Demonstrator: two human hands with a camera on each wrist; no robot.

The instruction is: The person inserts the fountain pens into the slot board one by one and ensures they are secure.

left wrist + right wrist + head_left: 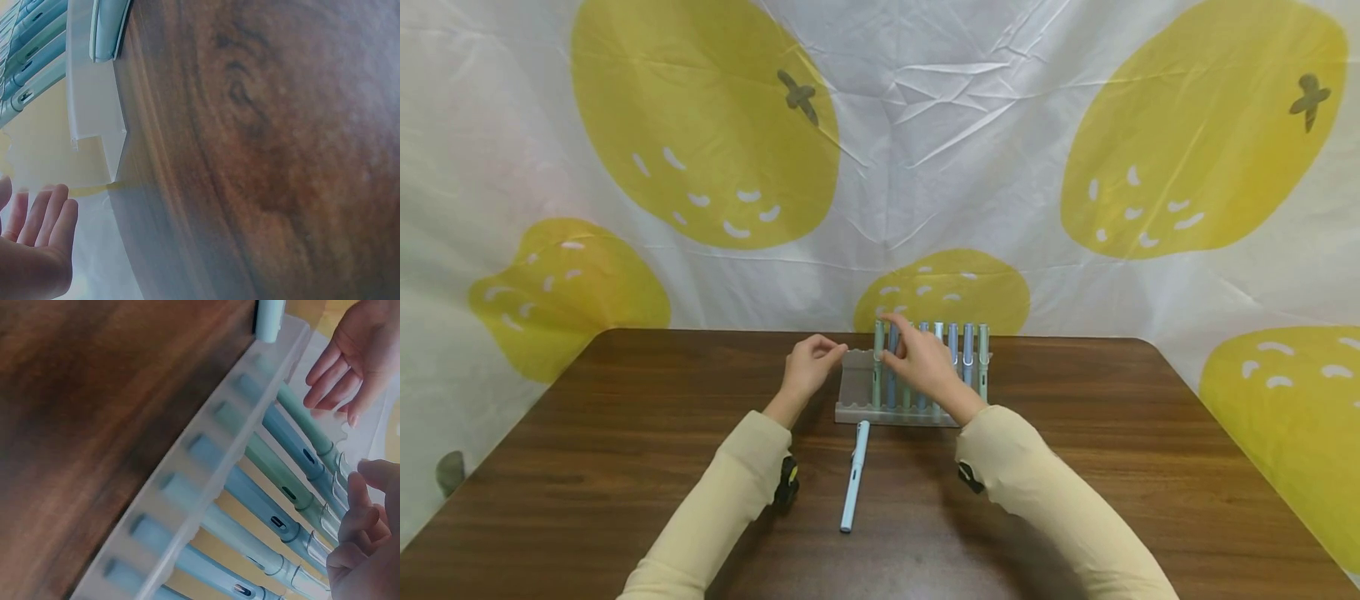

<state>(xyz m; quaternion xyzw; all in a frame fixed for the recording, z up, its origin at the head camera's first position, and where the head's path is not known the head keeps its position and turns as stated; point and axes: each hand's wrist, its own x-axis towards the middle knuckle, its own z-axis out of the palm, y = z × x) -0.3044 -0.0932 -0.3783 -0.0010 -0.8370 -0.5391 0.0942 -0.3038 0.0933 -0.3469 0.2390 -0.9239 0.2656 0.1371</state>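
Note:
A clear plastic pen rack (854, 385) stands on the table, with several capped pens upright side by side in it, in greens and blues. At the filled row's left end is a green pen (877, 375). My right hand (927, 360) is at this end, thumb and forefinger apart beside the green pen's cap; the hand covers parts of the pens behind it. By the rack's left edge is my left hand (808, 367), its fingers fairly straight in the left wrist view and holding nothing visible. A light blue pen (855, 477) lies on the table in front of the rack.
The brown wooden table (587, 467) extends around the rack. Behind it hangs a white cloth (947, 192) printed with large yellow fruit. Each forearm wears a dark wrist device, and both sleeves are pale yellow.

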